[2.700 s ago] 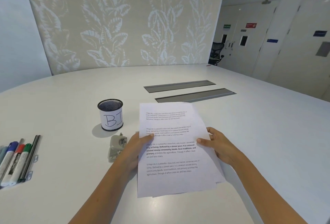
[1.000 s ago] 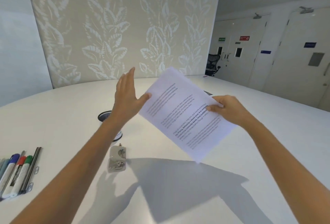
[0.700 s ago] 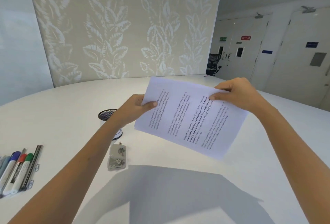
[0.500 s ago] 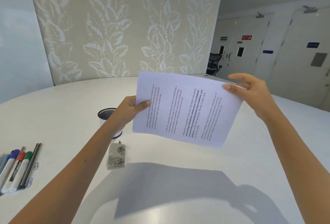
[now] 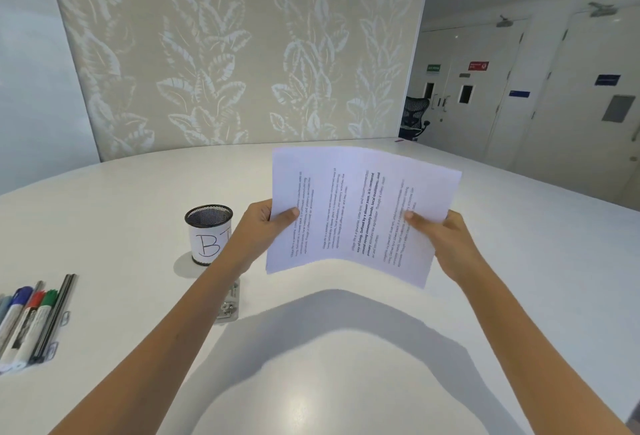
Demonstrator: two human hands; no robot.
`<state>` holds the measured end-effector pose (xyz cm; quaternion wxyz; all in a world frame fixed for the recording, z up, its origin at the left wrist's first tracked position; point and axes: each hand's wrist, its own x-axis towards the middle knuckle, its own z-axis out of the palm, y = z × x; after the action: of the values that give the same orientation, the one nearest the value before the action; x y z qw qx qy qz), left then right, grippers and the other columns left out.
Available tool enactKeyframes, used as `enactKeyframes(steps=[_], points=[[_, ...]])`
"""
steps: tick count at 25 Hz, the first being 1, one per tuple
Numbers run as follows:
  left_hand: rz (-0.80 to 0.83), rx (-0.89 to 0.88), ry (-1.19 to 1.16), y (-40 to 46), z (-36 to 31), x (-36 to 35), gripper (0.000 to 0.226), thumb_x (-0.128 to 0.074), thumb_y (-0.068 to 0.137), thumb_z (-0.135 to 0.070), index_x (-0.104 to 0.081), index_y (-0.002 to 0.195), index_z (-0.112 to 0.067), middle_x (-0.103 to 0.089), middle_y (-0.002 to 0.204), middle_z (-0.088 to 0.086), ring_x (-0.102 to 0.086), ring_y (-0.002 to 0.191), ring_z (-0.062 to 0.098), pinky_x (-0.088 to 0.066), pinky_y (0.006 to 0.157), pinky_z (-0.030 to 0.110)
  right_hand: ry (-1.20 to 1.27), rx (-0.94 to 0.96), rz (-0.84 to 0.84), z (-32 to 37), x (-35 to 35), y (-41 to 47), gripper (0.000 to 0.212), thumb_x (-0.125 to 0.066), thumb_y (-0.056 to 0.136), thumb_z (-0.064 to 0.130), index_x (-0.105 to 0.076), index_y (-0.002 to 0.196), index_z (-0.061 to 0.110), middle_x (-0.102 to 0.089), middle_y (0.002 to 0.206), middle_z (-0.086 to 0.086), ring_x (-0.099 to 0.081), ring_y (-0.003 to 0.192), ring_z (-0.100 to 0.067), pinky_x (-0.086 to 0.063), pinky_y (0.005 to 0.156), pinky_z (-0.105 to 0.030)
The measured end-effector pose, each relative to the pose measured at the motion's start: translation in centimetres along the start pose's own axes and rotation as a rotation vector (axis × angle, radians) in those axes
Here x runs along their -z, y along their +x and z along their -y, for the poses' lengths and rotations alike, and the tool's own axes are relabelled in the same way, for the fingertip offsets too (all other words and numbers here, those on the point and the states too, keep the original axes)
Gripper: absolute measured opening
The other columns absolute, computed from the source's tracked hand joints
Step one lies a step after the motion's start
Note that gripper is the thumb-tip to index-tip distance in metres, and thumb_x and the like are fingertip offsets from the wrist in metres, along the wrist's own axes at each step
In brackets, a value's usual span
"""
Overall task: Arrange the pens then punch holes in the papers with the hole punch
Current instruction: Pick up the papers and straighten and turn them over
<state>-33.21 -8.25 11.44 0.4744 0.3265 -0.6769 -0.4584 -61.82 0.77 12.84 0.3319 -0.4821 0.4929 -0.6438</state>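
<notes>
I hold a stack of printed papers (image 5: 356,213) in the air above the white table (image 5: 519,261), turned sideways so the text runs vertically. My left hand (image 5: 266,230) grips the left edge, thumb on top. My right hand (image 5: 443,244) grips the right lower edge the same way. The grey metal hole punch (image 5: 230,303) lies on the table below my left forearm, partly hidden by it. A row of pens and markers (image 5: 31,320) with blue, red and green caps lies at the table's left edge.
A black mesh pen cup (image 5: 207,233) with a white label marked "B" stands behind the punch. A leaf-patterned partition rises at the table's far side. An office chair (image 5: 414,117) and doors are far right.
The papers were lifted off the table and rotated from upright to sideways. My right hand slid from the top edge down to the right lower edge, and the stack dropped a little lower.
</notes>
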Motion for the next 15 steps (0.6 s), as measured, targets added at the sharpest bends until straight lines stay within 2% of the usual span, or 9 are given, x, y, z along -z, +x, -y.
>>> enactKeyframes(steps=[2,5,10,15], points=[[0.008,0.015,0.01,-1.0,0.7,-0.3,0.032,-0.068,0.08,-0.043,-0.071,0.103,-0.02,-0.075,0.104,0.004,-0.069,0.093,0.019,-0.05,0.091,0.046,-0.029,-0.041,-0.039,-1.2,-0.1,-0.7,0.018,-0.071,0.08,0.014,-0.07,0.098,0.014,-0.075,0.099,-0.003,-0.071,0.093,-0.025,-0.056,0.083,-0.04],[0.059,0.039,-0.044,-2.0,1.4,-0.7,0.029,-0.064,0.088,-0.03,-0.066,0.115,-0.018,-0.073,0.111,-0.001,-0.068,0.103,0.015,-0.051,0.091,0.036,-0.046,-0.115,-0.042,-3.0,-0.2,-1.5,0.024,-0.076,0.076,0.017,-0.071,0.099,0.013,-0.076,0.098,-0.005,-0.071,0.094,-0.026,-0.055,0.084,-0.041],[0.012,0.094,-0.148,-1.7,1.6,-0.9,0.027,-0.065,0.088,-0.026,-0.067,0.114,-0.018,-0.072,0.113,-0.001,-0.067,0.105,0.018,-0.049,0.095,0.042,0.033,-0.096,-0.081,-2.8,-1.1,-1.7,0.02,-0.075,0.076,0.015,-0.072,0.096,0.012,-0.077,0.095,-0.003,-0.072,0.089,-0.025,-0.056,0.08,-0.04],[-0.02,0.196,-0.164,-2.1,3.9,-1.6,0.024,-0.064,0.089,-0.02,-0.068,0.113,-0.02,-0.073,0.11,-0.003,-0.067,0.105,0.017,-0.047,0.099,0.044,0.04,-0.141,-0.046,-5.0,-1.4,-2.9,0.026,-0.076,0.075,0.012,-0.071,0.101,0.012,-0.076,0.099,-0.003,-0.071,0.093,-0.023,-0.055,0.081,-0.04]])
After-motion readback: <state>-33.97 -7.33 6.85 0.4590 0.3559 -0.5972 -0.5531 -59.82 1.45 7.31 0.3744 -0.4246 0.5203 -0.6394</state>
